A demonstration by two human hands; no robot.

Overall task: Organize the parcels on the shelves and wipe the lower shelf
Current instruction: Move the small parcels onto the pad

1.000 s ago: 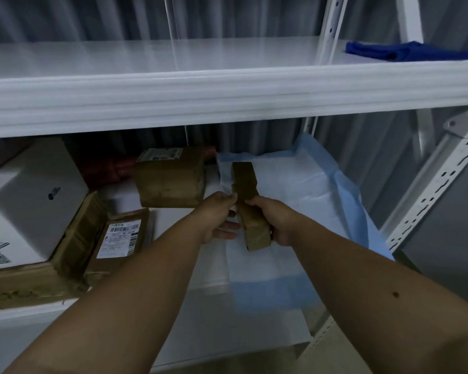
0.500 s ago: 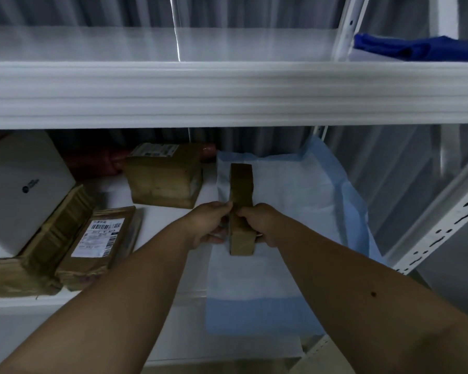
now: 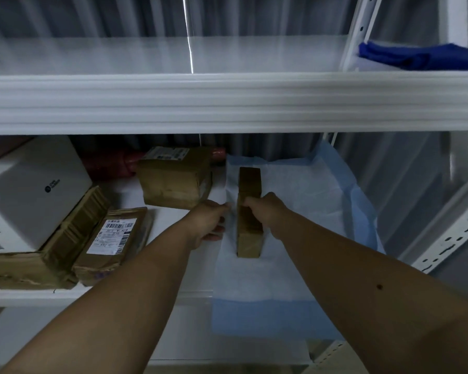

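At centre frame a narrow parcel point(image 3: 249, 211) stands on edge on the blue sheet point(image 3: 322, 201) — long axis running away from the viewer. The right hand point(image 3: 265, 211) grips its side; the left hand point(image 3: 208, 222), fingers relaxed, rests just left of it.

White lower shelf point(image 3: 170, 228) bears parcels point(image 3: 174, 179) and a blue-edged sheet point(image 3: 303, 201) (perhaps paper).

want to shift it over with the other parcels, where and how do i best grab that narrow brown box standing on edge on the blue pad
Pinch the narrow brown box across its thin width near the middle, coming from above and the front. It stands on edge on the blue pad, so its two broad faces are exposed; the right hand already grips there.
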